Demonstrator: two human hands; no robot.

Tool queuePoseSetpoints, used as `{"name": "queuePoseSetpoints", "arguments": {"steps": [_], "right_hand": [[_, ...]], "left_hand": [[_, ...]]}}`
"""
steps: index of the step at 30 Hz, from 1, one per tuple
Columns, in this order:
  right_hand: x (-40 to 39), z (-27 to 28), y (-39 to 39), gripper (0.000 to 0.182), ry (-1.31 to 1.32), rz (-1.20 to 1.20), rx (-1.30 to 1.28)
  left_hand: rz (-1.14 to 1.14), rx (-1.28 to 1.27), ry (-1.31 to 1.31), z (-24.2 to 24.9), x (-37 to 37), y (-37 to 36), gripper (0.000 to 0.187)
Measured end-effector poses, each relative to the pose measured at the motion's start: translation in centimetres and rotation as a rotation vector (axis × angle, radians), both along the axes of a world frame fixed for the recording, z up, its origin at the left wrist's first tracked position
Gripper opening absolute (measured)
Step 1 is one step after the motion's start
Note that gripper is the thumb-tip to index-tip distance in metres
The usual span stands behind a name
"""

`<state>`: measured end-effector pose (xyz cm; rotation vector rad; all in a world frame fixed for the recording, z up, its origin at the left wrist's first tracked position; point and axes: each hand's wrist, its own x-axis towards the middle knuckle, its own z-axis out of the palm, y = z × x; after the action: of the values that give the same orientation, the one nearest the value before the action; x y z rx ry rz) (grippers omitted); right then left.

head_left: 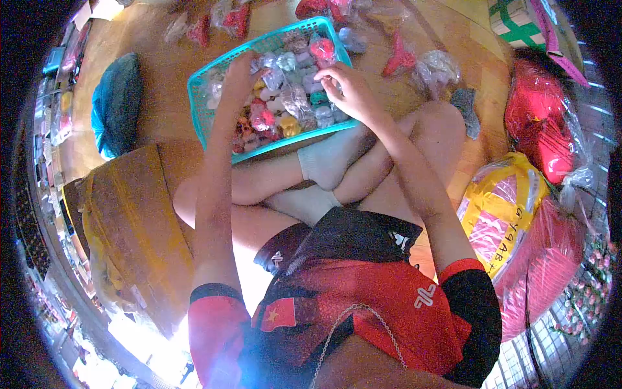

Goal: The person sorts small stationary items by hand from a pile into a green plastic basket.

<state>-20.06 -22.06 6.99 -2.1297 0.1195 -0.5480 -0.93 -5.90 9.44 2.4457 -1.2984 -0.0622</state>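
A turquoise plastic basket stands on the floor in front of my crossed legs. It holds many small items in clear wrap, coloured red, yellow, grey, green and white; their kind is too small to make out. My left hand is over the left part of the basket, its fingers mostly hidden from me. Over the basket's right side is my right hand, fingers curved and apart, with nothing visible between them. A red wrapped item lies just beyond its fingertips.
Clear bags with red items lie beyond the basket. At left are a dark blue and teal bundle and a brown cardboard box. Large red bags and a yellow-taped package are at right.
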Motion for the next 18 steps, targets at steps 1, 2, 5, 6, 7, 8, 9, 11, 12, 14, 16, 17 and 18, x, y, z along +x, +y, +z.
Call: {"name": "queuePoseSetpoints", "arguments": {"steps": [1, 2, 5, 6, 7, 8, 9, 11, 12, 14, 16, 17, 18], "right_hand": [[0.0, -0.1, 0.0, 0.013, -0.002, 0.000, 0.007], [0.0, -0.3, 0.0, 0.013, -0.004, 0.001, 0.015], [0.1, -0.2, 0.0, 0.013, 0.000, 0.009, 0.025], [0.1, -0.2, 0.0, 0.013, 0.004, 0.013, 0.026], [0.1, -0.3, 0.0, 0.013, -0.012, 0.010, 0.005], [0.2, -0.5, -0.1, 0.013, -0.027, 0.007, -0.017], [0.2, -0.6, -0.2, 0.013, -0.042, 0.006, -0.038], [0.1, -0.6, 0.0, 0.013, -0.037, 0.006, -0.004], [0.2, -0.5, 0.0, 0.013, -0.037, 0.007, 0.013], [0.1, -0.3, 0.0, 0.012, -0.047, 0.009, 0.002], [0.0, 0.0, -0.1, 0.011, -0.045, 0.008, -0.011], [-0.1, 0.2, -0.1, 0.011, -0.038, 0.007, -0.015], [-0.3, 0.4, -0.1, 0.010, -0.027, 0.006, -0.016]], "left_hand": [[0.005, 0.030, -0.027, 0.2, -0.2, -0.1, 0.039], [0.003, 0.071, -0.029, 0.1, -0.2, -0.3, 0.041], [0.003, 0.196, -0.067, -0.4, 0.2, -1.2, 0.046], [0.010, 0.239, -0.096, -0.8, 0.1, -1.5, 0.048], [0.016, 0.281, -0.126, -1.1, 0.1, -1.7, 0.049], [0.023, 0.278, -0.136, -1.8, 0.1, -1.7, 0.050], [0.032, 0.274, -0.145, -2.2, -0.1, -1.7, 0.050], [-0.010, 0.234, -0.214, -2.7, -0.3, -1.3, 0.050], [-0.062, 0.195, -0.273, -2.4, -0.5, -1.2, 0.050], [-0.138, 0.132, -0.227, -2.2, -0.2, -0.8, 0.050], [-0.188, 0.078, -0.010, -2.3, 1.0, -0.7, 0.052], [-0.177, 0.072, 0.060, -2.5, 1.6, -0.7, 0.052], [-0.167, 0.070, 0.133, -2.3, 2.0, -0.7, 0.052]]}}
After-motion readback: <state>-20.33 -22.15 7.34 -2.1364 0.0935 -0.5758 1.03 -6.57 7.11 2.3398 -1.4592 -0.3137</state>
